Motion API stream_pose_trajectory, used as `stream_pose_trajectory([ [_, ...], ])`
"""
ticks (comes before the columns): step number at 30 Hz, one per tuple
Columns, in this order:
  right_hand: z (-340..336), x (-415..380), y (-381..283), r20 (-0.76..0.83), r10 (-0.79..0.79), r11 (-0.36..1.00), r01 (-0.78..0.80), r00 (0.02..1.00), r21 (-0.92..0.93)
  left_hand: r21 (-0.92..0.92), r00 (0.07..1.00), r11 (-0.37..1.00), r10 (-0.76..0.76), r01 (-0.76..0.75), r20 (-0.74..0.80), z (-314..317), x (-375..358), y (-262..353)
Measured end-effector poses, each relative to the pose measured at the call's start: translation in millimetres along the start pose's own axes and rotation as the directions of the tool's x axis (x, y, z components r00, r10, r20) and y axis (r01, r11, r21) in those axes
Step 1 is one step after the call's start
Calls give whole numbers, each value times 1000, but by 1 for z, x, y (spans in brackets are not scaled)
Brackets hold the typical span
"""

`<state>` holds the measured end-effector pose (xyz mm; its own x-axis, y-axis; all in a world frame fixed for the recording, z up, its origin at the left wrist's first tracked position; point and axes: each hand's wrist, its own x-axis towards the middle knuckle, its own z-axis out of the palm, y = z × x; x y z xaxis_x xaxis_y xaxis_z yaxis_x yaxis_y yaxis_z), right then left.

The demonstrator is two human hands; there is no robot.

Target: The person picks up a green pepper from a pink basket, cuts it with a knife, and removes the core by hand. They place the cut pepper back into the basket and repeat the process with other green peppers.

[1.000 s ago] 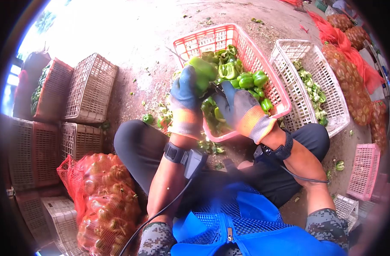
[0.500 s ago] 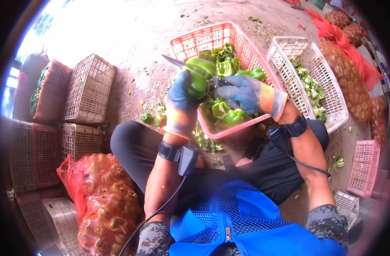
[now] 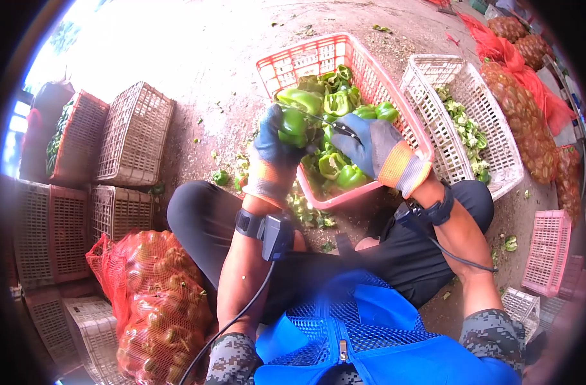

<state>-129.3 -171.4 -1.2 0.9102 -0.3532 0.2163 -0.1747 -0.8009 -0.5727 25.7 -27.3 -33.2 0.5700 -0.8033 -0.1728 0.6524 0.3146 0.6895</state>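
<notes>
My left hand [image 3: 267, 144], in a blue, grey and orange glove, is closed around a green bell pepper [image 3: 294, 130] above the near left part of a red-and-pink crate [image 3: 396, 95]. In my right hand [image 3: 369, 146], gloved alike, is a knife [image 3: 346, 129] with a dark handle. Its thin blade points left across the top of the pepper; the tip is hard to make out. Several cut and whole green peppers [image 3: 338, 104] lie in the crate below both hands.
Right of the crate stands a white crate [image 3: 501, 138] with green pepper scraps [image 3: 463, 122]. Mesh sacks [image 3: 161, 308] of peppers lie near my left leg and at far right. Stacked crates [image 3: 136, 135] stand on the left. Scraps litter the floor.
The knife has drawn back to the right, so its blade no longer sticks out far beyond the pepper. My right hand has turned and dropped slightly. My left hand keeps the pepper.
</notes>
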Motion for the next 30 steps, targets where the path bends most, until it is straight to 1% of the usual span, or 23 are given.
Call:
stream_pose_trajectory([
  [1, 3, -3, -2, 50, 50, 998, -48, 997, -37, -22, 1000, 999, -25, 25, -7, -6, 0, 0],
  [3, 6, -5, -9, 134, 158, 982, -142, 978, -120, 212, 994, 971, 112, -108, -3, -11, -2, -5],
  [4, 9, -7, -11, 124, 176, 978, -159, 977, -135, 341, 976, 915, 213, -215, 42, -11, -3, -9],
  [5, 17, -10, -12, 115, 196, 972, -178, 974, -151, 458, 946, 831, 312, -317, 88, -11, -4, -12],
  [6, 25, -15, -11, 108, 215, 967, -196, 971, -166, 566, 885, 692, 431, -448, 174, -11, -7, -17],
  [7, 36, -19, -7, 0, 138, 979, -137, 990, -151, 648, 805, 519, 526, -558, 273, -12, -10, -19],
  [8, 39, -21, -3, -12, 124, 978, -124, 992, -166, 583, 895, 690, 413, -428, 169, -14, -8, -17],
  [9, 40, -19, -1, -24, 108, 977, -111, 994, -181, 490, 958, 826, 274, -278, 80, -13, -3, -10],
  [10, 40, -16, 0, -38, 93, 975, -98, 995, -198, 411, 973, 883, 217, -229, 77, -10, -4, -7],
  [12, 35, -12, -1, 4, 118, 979, -116, 993, -170, 243, 993, 963, 100, -114, 70, -2, -6, 0],
  [14, 30, -10, -6, 19, 134, 982, -131, 991, -136, 458, 955, 838, 251, -295, 157, 5, -13, -6],
  [15, 30, -9, -5, 37, 138, 983, -132, 990, -128, 274, 985, 949, 129, -155, 110, 5, -11, -2],
  [16, 31, -7, -3, 53, 139, 984, -132, 989, -119, 75, 996, 997, -1, -6, 91, 4, -7, 5],
  [17, 30, -4, -2, 65, 139, 985, -131, 988, -111, -127, 986, 982, -130, 142, 100, 4, -5, 10],
  [20, 17, 2, 1, 164, 154, 988, -152, 974, -21, -119, 979, 972, -202, 203, 24, 8, -5, 13],
  [22, 11, 5, 16, 220, 135, 986, -154, 966, 71, -159, 981, 968, -190, 194, 39, 9, -7, 13],
  [24, -1, 4, 17, 189, 96, 993, -107, 977, 45, -190, 982, 963, -190, 190, 17, 10, -9, 15],
  [25, -5, 5, 14, 163, 119, 992, -113, 979, -47, -201, 980, 961, -198, 192, -11, 13, -9, 16],
  [26, -4, 6, 14, 162, 108, 994, -104, 981, -33, -211, 977, 957, -209, 197, -36, 14, -9, 17],
  [27, -3, 6, 16, 158, 100, 995, -99, 982, -19, -195, 978, 959, -206, 205, 19, 11, -7, 16],
  [28, -2, 5, 18, 151, 96, 995, -96, 984, -6, -194, 978, 959, -209, 207, 11, 9, -5, 14],
  [29, 5, 5, 24, 129, 52, 994, -64, 990, 88, -194, 977, 958, -215, 211, 3, 8, -4, 12],
  [30, 3, 6, 25, 168, 87, 976, -118, 982, 185, -193, 976, 958, -219, 214, -6, 9, -4, 11],
])
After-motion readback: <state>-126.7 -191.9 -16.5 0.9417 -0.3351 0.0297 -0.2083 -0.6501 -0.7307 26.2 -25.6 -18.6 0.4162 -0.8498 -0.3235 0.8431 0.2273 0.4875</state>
